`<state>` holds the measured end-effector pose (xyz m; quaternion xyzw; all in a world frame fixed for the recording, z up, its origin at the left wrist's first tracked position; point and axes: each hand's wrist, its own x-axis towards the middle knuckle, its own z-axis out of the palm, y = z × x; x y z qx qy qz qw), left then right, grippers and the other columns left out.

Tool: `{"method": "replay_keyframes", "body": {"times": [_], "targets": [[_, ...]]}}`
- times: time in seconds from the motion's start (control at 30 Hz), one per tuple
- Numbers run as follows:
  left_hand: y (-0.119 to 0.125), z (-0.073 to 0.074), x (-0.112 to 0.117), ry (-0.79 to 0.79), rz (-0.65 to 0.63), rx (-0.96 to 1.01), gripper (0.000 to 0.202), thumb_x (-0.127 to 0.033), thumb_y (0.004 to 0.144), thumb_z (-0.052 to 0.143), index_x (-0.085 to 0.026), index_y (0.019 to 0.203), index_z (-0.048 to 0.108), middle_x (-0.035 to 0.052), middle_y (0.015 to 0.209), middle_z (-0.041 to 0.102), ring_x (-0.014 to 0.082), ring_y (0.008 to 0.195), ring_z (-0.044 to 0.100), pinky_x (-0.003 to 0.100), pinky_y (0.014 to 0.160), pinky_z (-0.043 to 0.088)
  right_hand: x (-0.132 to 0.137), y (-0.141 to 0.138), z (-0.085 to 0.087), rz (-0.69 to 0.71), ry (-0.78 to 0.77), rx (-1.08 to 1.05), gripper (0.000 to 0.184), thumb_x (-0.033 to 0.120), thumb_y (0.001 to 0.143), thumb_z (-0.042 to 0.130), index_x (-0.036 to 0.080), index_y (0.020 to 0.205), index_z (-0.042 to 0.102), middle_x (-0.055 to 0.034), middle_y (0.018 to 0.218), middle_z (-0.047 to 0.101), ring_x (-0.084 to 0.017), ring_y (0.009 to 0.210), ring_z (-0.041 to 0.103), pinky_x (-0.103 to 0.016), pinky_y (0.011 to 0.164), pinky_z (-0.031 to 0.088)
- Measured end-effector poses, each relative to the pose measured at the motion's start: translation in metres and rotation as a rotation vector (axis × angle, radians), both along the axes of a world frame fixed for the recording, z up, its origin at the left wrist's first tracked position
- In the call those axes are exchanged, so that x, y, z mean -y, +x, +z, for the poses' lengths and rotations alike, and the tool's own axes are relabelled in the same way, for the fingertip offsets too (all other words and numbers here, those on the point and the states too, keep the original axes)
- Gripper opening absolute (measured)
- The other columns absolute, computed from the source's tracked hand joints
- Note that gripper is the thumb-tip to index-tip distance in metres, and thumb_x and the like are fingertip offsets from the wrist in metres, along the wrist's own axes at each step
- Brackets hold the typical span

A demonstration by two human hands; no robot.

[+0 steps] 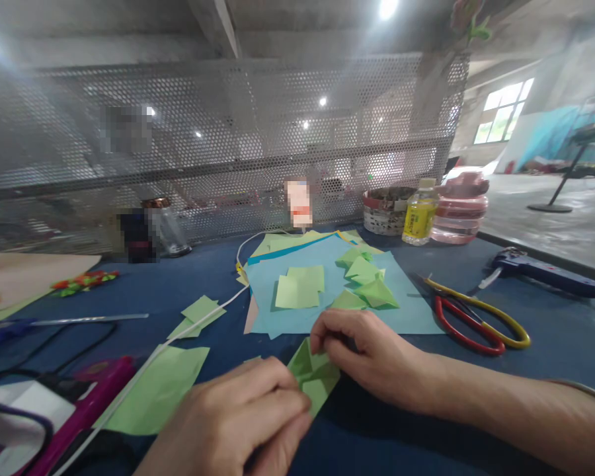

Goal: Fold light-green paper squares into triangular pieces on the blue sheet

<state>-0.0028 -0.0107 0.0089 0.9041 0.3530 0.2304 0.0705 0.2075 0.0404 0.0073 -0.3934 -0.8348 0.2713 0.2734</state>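
Note:
Between my two hands is a partly folded piece of green paper (322, 390), low over the dark blue table. My left hand (242, 416) is closed on its left edge, fingers curled. From the right, my right hand (361, 350) pinches its upper part between thumb and fingers. Just beyond lie light blue sheets (327, 264), bearing flat green paper squares (301, 288) and several folded green paper pieces (377, 293). A larger green sheet (158, 390) lies left of my left hand, with smaller green squares (198, 316) above it.
Red-and-yellow-handled scissors (476, 320) and a blue glue gun (550, 272) lie at right. At the back stand a yellow-labelled bottle (420, 215), a pink bottle (459, 208) and a basket (387, 215). A white cable (178, 334) crosses the left side near a magenta power strip (94, 403).

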Motion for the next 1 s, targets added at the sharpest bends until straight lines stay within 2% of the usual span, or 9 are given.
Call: {"method": "replay_keyframes", "body": {"times": [0.07, 0.13, 0.23, 0.4, 0.6, 0.77, 0.9, 1.0], "targets": [[-0.002, 0.0, -0.002, 0.054, 0.114, 0.051, 0.023, -0.014, 0.094, 0.043, -0.022, 0.09, 0.064, 0.0002, 0.088, 0.062, 0.0145, 0.077, 0.063, 0.023, 0.07, 0.05, 0.0, 0.001, 0.001, -0.037, -0.05, 0.005, 0.029, 0.003, 0.077, 0.04, 0.017, 0.08, 0.065, 0.0021, 0.07, 0.06, -0.01, 0.065, 0.052, -0.02, 0.062, 0.04], [-0.004, -0.001, -0.005, 0.109, 0.224, 0.023, 0.021, -0.018, 0.093, 0.045, -0.023, 0.103, 0.062, 0.0026, 0.101, 0.064, 0.0183, 0.088, 0.065, 0.027, 0.075, 0.053, 0.0, 0.001, 0.0, -0.053, -0.052, 0.008, 0.034, 0.001, 0.073, 0.04, 0.017, 0.085, 0.068, 0.001, 0.074, 0.064, -0.012, 0.069, 0.057, -0.022, 0.065, 0.043], [-0.004, -0.003, -0.008, 0.098, 0.305, -0.091, 0.031, -0.025, 0.091, 0.051, -0.024, 0.122, 0.054, 0.0051, 0.122, 0.062, 0.0232, 0.105, 0.064, 0.032, 0.082, 0.056, 0.003, 0.001, -0.003, 0.028, 0.072, -0.027, 0.04, -0.002, 0.067, 0.044, 0.017, 0.092, 0.069, -0.0008, 0.082, 0.069, -0.014, 0.075, 0.061, -0.023, 0.069, 0.046], [-0.003, -0.006, -0.006, 0.034, 0.278, -0.235, 0.052, -0.033, 0.083, 0.064, -0.021, 0.131, 0.05, 0.0081, 0.133, 0.058, 0.0271, 0.118, 0.058, 0.036, 0.094, 0.053, 0.011, 0.001, -0.005, 0.177, 0.255, 0.004, 0.036, -0.001, 0.072, 0.049, 0.013, 0.1, 0.067, -0.0066, 0.089, 0.069, -0.017, 0.083, 0.062, -0.026, 0.076, 0.047], [-0.001, -0.007, -0.006, -0.011, 0.251, -0.265, 0.036, -0.023, 0.086, 0.059, -0.019, 0.122, 0.058, 0.0092, 0.128, 0.061, 0.0268, 0.113, 0.061, 0.036, 0.09, 0.055, 0.007, 0.004, -0.004, 0.237, 0.305, 0.092, 0.034, 0.006, 0.081, 0.055, 0.014, 0.113, 0.062, -0.006, 0.09, 0.065, -0.017, 0.083, 0.059, -0.028, 0.074, 0.046], [0.001, -0.003, -0.003, -0.059, 0.223, -0.238, 0.035, -0.018, 0.084, 0.059, -0.022, 0.119, 0.06, 0.006, 0.126, 0.062, 0.0252, 0.11, 0.063, 0.034, 0.087, 0.055, 0.003, 0.005, -0.002, 0.215, 0.308, 0.115, 0.01, 0.011, 0.085, 0.061, 0.015, 0.083, 0.069, -0.0048, 0.091, 0.059, -0.014, 0.084, 0.057, -0.024, 0.076, 0.047], [0.002, 0.001, 0.0, -0.071, 0.174, -0.208, 0.033, -0.015, 0.082, 0.06, -0.022, 0.114, 0.062, 0.0042, 0.125, 0.063, 0.023, 0.112, 0.062, 0.031, 0.091, 0.053, 0.009, 0.004, 0.002, 0.328, 0.336, 0.045, 0.013, 0.007, 0.083, 0.056, 0.015, 0.079, 0.066, -0.0074, 0.101, 0.062, -0.015, 0.092, 0.059, -0.027, 0.085, 0.047], [0.001, 0.001, 0.001, -0.065, 0.126, -0.174, 0.031, -0.012, 0.08, 0.06, -0.022, 0.109, 0.063, 0.0024, 0.122, 0.064, 0.0209, 0.109, 0.062, 0.028, 0.092, 0.052, 0.014, 0.004, 0.006, 0.386, 0.331, 0.07, 0.018, 0.002, 0.078, 0.051, 0.015, 0.08, 0.063, -0.009, 0.098, 0.065, -0.017, 0.089, 0.06, -0.027, 0.079, 0.049]]}}
